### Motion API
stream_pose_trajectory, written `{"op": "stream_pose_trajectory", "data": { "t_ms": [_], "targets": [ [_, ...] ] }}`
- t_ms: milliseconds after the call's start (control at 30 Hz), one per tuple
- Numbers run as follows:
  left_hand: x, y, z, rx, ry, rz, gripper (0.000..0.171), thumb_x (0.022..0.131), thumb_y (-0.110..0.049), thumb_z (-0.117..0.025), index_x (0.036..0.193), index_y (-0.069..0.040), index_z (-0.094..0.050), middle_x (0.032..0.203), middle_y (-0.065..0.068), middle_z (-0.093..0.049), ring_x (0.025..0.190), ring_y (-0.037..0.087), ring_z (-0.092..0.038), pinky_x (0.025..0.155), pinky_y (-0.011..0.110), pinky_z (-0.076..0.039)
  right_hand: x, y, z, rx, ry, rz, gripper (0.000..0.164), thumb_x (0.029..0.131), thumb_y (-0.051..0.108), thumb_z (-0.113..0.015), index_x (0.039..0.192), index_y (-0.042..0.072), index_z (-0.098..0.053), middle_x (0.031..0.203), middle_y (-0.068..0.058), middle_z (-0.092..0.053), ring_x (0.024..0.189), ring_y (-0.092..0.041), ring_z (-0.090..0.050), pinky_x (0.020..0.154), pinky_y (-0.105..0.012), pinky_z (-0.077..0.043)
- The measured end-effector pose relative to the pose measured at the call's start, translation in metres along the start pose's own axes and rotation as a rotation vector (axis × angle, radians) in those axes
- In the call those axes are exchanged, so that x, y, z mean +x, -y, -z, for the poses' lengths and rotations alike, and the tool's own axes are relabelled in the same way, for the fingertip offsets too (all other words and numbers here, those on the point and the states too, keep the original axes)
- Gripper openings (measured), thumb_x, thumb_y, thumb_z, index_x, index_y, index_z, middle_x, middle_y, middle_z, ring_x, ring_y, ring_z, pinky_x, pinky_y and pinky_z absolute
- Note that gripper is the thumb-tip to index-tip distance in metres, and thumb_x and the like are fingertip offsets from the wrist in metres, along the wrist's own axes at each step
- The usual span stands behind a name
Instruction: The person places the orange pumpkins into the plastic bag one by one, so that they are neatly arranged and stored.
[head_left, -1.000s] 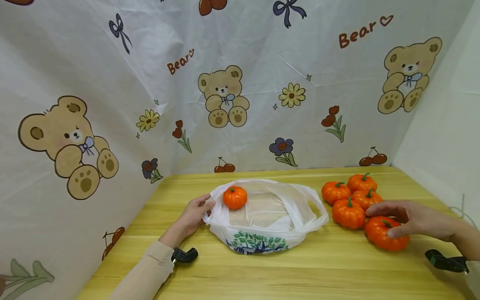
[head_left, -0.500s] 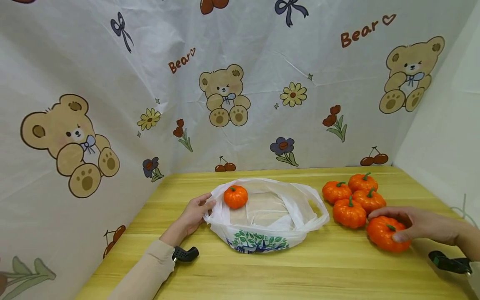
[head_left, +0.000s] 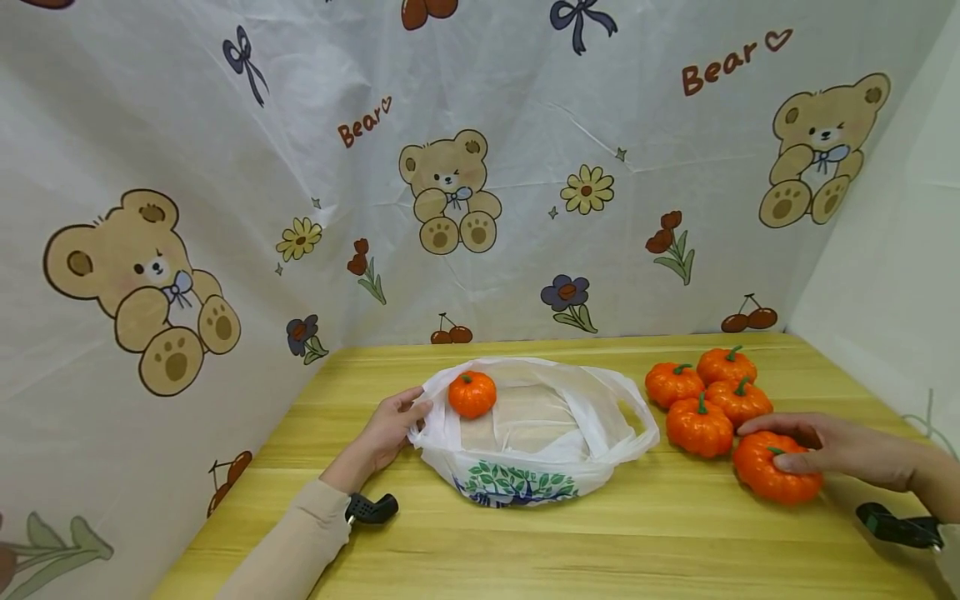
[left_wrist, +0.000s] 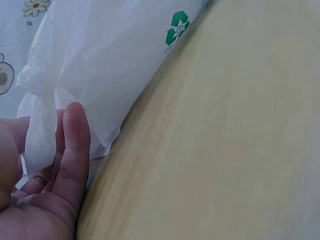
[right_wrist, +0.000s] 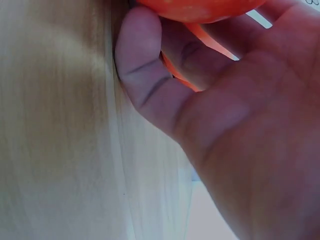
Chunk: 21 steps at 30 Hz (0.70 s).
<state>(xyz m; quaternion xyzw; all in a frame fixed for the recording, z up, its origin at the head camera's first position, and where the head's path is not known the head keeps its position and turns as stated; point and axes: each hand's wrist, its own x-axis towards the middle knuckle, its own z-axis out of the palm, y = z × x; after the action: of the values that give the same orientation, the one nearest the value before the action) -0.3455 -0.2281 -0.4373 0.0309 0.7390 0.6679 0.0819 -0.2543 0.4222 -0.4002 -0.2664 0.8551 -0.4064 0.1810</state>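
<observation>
On the left I see the left hand (head_left: 390,423) pinching the left handle of the white plastic bag (head_left: 600,472), a black wrist device (head_left: 371,509) just behind it. One small pumpkin (head_left: 472,394) sits inside the bag's left end; a bear-print sheet (head_left: 510,300) hangs behind. Farther right, four clustered pumpkins (head_left: 738,406) partly block my direct line from bag to gripped pumpkin (head_left: 761,475). The right hand (head_left: 843,450) curls thumb and fingers round that one. Against half a second ago, its thumb lies nearer the stem; bag and cluster match.
</observation>
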Motion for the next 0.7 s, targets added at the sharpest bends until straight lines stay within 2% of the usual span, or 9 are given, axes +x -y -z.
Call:
{"op": "stream_pose_trajectory", "data": {
  "t_ms": [367, 567, 700],
  "targets": [
    [0.000, 0.002, 0.000, 0.001, 0.002, 0.008, 0.063, 0.104, -0.022, -0.063, 0.160, -0.008, -0.037, 0.111, 0.010, -0.052, 0.080, 0.014, -0.055, 0.065, 0.026, -0.052, 0.002, 0.012, 0.003, 0.042, 0.043, -0.032, 0.044, 0.108, 0.008, -0.048, 0.152, 0.009, -0.047, 0.141, 0.028, -0.053, 0.121, 0.015, -0.045, 0.092, -0.017, -0.045],
    [-0.001, -0.003, 0.000, -0.003, 0.005, -0.004, 0.061, 0.104, -0.021, -0.063, 0.158, -0.006, -0.039, 0.102, 0.007, -0.055, 0.079, 0.014, -0.055, 0.065, 0.026, -0.053, 0.007, 0.026, 0.001, -0.003, 0.017, 0.027, 0.045, 0.107, 0.004, -0.048, 0.151, 0.010, -0.049, 0.142, 0.024, -0.054, 0.123, 0.013, -0.045, 0.092, -0.018, -0.047],
    [-0.002, -0.003, 0.000, -0.002, 0.000, 0.004, 0.061, 0.104, -0.022, -0.064, 0.158, -0.007, -0.040, 0.102, 0.006, -0.055, 0.079, 0.014, -0.055, 0.064, 0.026, -0.052, 0.010, 0.035, 0.001, -0.028, 0.006, 0.041, 0.045, 0.107, 0.004, -0.048, 0.151, 0.011, -0.049, 0.140, 0.027, -0.053, 0.121, 0.011, -0.047, 0.089, -0.019, -0.049]
  ]
}}
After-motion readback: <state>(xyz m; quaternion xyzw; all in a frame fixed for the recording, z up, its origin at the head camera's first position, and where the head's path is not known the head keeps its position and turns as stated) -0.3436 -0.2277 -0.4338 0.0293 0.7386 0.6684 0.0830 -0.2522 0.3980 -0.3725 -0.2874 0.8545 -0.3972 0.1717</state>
